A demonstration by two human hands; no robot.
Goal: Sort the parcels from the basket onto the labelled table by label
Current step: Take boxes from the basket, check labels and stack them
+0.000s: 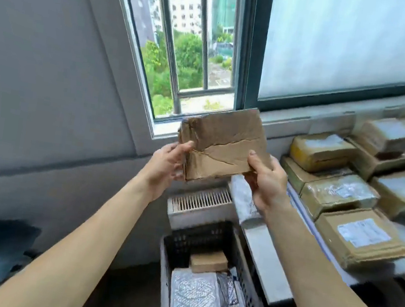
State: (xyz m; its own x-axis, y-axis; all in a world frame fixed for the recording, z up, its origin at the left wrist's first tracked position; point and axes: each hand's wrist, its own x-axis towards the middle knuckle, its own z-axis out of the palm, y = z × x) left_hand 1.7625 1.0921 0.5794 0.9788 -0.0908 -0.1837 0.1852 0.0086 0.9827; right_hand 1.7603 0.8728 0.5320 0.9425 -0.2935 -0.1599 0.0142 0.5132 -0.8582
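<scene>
Both hands, left hand (169,160) and right hand (266,179), are gripping the brown parcel (222,144) by its side edges; looking light, creased cardboard, probably a bit crushable, so edge holds seem safest

I count two hands, a left hand (169,159) and a right hand (265,180), with one held parcel (224,140) between them. On the table (267,261) I make out at least seven brown parcels, the nearest parcel (364,236) among them; the far ones blur together, so I can't fix the total. One white bag (242,198) lies at the table's edge. One basket (251,298) holds one brown box (209,261), one silver mailer (193,300) and some bags I can't count.
</scene>
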